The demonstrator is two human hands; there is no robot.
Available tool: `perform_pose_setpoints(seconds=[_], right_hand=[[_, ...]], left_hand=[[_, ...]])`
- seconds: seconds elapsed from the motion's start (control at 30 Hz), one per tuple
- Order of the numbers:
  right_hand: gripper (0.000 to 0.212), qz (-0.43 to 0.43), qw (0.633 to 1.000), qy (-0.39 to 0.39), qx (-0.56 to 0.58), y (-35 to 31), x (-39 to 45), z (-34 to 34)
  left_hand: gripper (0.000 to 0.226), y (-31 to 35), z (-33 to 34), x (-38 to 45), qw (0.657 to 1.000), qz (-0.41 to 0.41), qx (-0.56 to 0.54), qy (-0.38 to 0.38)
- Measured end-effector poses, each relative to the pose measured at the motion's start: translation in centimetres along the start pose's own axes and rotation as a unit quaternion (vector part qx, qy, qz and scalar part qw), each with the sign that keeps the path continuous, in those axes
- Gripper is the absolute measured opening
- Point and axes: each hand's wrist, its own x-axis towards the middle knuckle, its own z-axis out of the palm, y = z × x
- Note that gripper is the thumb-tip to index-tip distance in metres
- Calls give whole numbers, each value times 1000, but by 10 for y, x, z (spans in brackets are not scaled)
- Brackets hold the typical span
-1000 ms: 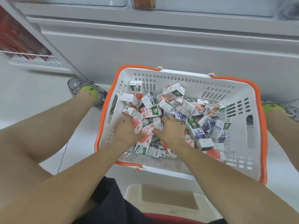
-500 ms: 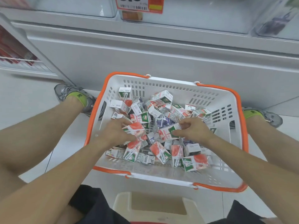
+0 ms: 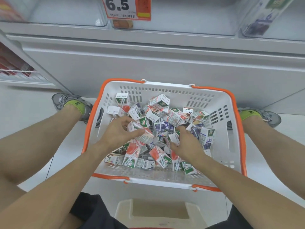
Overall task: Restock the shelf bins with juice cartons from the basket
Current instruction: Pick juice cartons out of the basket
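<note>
Both hands are down in the white-and-orange shopping basket (image 3: pixel 234 129), amid a loose heap of juice cartons. The left hand (image 3: pixel 118 132) curls thumb and fingers around a red-and-white carton (image 3: pixel 142 133), whose long axis slants away to its right. The right hand (image 3: pixel 185 142) pinches a smaller white carton (image 3: pixel 174 139). The clear shelf bins (image 3: pixel 66 12) lie straight ahead and above both hands, well apart from the basket, so each carton likely travels forward and up.
</note>
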Motion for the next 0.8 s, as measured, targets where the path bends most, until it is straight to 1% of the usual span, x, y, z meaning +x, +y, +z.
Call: perform_pose_setpoints(seconds=[0.1,0.13,0.17,0.23,0.33,0.4,0.47,0.5,0.53,0.6,0.67,0.7,0.73,0.8], right_hand=[[55,-15,999,6,-48,-1,2,-4],[53,-22,998,3,-62,-2,1,-3],[51,-29,998,-1,-64,-2,0,-2],[50,-37,999,-3,-35,-2,-2,0],[51,-23,999,14,20,0,-3,-8],[52,-5,998,32,56,-1,-5,-19],[57,13,994,41,104,-1,-6,-33],[62,24,990,38,132,0,-7,-38],[64,36,986,36,161,1,-6,-43],[62,54,976,31,209,5,-6,-49],[58,63,973,22,222,6,-8,-49],[58,64,974,15,219,7,-9,-49],[59,64,975,7,214,8,-10,-48],[58,63,976,-4,207,10,-10,-48]], left_hand=[[88,-2,7,0,996,-67,-58,-11],[87,-2,10,-1,993,-85,-74,-23],[80,-4,14,0,991,-94,-90,-38],[68,-6,22,-2,982,-105,-142,-68],[69,-11,32,-3,948,-151,-249,-127],[57,-9,37,-3,934,-161,-280,-150],[33,0,40,-1,929,-172,-277,-177],[25,4,41,1,924,-177,-273,-202],[22,7,41,2,916,-180,-274,-232],[23,11,42,2,898,-189,-286,-276],[38,10,44,1,895,-186,-284,-289],[45,9,47,1,903,-180,-269,-283],[48,9,49,0,915,-171,-248,-267],[43,8,53,-1,935,-156,-206,-242]])
